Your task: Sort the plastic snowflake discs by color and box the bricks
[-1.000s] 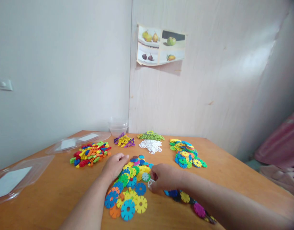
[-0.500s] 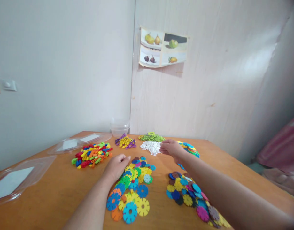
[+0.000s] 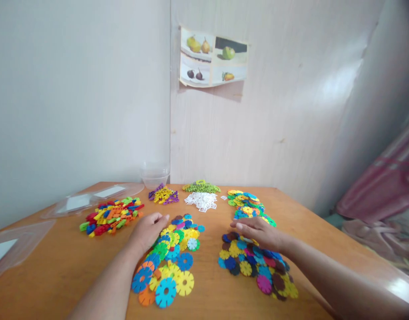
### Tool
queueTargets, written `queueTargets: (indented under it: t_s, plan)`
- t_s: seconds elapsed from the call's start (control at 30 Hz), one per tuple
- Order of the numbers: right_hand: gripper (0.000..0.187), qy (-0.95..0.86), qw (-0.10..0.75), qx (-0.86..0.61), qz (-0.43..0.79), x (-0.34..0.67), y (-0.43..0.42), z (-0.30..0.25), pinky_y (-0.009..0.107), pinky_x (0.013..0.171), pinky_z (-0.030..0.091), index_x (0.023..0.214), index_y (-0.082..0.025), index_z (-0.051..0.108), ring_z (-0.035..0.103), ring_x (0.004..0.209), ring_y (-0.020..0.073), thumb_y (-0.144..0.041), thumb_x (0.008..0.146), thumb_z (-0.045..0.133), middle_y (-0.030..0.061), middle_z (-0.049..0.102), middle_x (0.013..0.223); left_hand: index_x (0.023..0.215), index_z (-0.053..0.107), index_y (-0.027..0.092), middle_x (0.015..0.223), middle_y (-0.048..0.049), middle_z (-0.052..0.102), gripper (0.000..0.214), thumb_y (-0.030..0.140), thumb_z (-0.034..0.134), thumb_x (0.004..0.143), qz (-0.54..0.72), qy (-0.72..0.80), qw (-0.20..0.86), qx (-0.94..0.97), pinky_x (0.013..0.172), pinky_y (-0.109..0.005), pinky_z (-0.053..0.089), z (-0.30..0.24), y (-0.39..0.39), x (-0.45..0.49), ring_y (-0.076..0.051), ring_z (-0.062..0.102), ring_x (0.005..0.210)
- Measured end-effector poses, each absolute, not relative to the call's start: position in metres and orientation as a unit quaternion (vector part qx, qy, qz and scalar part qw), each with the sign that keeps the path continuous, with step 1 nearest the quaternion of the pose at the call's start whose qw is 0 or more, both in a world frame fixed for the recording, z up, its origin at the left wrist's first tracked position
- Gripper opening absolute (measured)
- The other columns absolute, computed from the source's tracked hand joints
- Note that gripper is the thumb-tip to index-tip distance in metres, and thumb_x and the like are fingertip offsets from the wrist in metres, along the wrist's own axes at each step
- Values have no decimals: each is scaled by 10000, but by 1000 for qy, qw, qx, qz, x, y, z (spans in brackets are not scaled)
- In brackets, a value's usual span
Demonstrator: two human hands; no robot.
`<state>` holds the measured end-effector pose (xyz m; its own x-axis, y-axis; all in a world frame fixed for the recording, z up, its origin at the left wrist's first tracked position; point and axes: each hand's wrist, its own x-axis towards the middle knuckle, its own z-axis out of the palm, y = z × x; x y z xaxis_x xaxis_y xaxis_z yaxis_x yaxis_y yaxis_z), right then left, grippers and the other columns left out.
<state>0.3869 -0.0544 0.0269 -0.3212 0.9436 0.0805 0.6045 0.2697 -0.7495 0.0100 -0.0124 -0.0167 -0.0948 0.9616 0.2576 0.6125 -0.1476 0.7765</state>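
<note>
My left hand [image 3: 149, 232] lies at the left edge of a pile of large slotted plastic discs [image 3: 166, 292]. Its fingers are curled in, and whatever they may hold is hidden. Over the far end of a second disc pile [image 3: 246, 267], my right hand [image 3: 258, 232] hovers palm down, fingers stretched to the left, with no piece showing in them. Just beyond it is a third group of discs [image 3: 247, 202], yellow, blue and green. White lattice-like plastic pieces [image 3: 202, 201] are heaped at the table's far middle, with a single one lying apart to their right.
Coloured building pieces [image 3: 114, 215] are heaped at left, purple and yellow pieces [image 3: 164, 194] and green ones [image 3: 201, 186] at the back. A clear plastic tub [image 3: 155, 174] stands by the wall. Transparent lids [image 3: 34, 240] with white labels lie along the table's left side.
My right hand has drawn back from the white pieces to above the right-hand disc pile. My left hand stays beside its pile. The view has turned slightly right.
</note>
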Motion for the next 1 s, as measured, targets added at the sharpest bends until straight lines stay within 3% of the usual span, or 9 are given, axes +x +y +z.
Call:
queueTargets:
  t_s: [0.1,0.23,0.8,1.0]
  plan:
    - [535,-818,205,-437,313,393,-72,25,409,1117,371,1334,-246,637,511,1301,285,-572,933,495,57,604,1389,606,516,198,552,33,513,491,656,524,785,410,619,219,633,553,-254,290,-16,-13,10,-157,489,582]
    - [567,-854,185,-389,290,394,-80,21,433,1185,277,1423,-279,549,426,1389,291,-556,929,524,56,499,1495,603,511,200,540,35,507,488,657,534,771,409,624,227,627,550,-253,296,-14,-15,11,-158,485,570]
    - [591,-872,188,-338,300,364,-77,19,387,1148,349,1405,-263,570,453,1368,285,-564,897,569,69,503,1489,626,525,195,566,32,531,502,678,539,764,404,626,246,620,565,-248,333,-11,-16,11,-159,504,588]
    - [590,-795,254,-402,376,367,-71,14,400,1084,427,1368,-244,599,554,1254,274,-603,905,530,71,612,1374,638,548,192,575,26,555,516,698,560,739,413,625,253,613,564,-247,342,-10,-18,11,-162,511,598]
